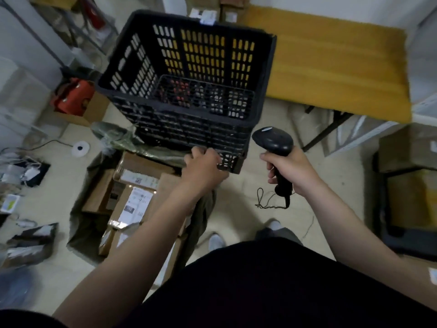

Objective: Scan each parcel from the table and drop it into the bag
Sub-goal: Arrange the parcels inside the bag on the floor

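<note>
The right hand [287,170] is wrapped in a full fist around the grip of a black handheld barcode scanner [274,144], whose head points up and away from the person, and a thin dark cord [264,202] loops down from the base of the handle. The left hand [203,170] reaches forward with its fingers [201,152] curled over the near lower edge of a black perforated plastic crate [189,74]; the crate is tipped so its open mouth faces the camera, and nothing can be seen inside it. Whether the fingers truly clamp the rim or only rest against it cannot be told through the motion blur. Just below and left of the crate, a grey-green bag [113,138] lies open on the floor, and it holds several brown cardboard parcels [132,204] with white shipping labels on top, stacked close together and touching. The yellow surface [331,67] stands beyond the crate on the right, its black legs showing underneath. Further dark-wrapped packets [30,242] lie on the floor at far left, well apart from the bag, and a red object sits in an open cardboard box [75,100] near the crate's left side. The person's white shoes [216,241] show between the arms.
</note>
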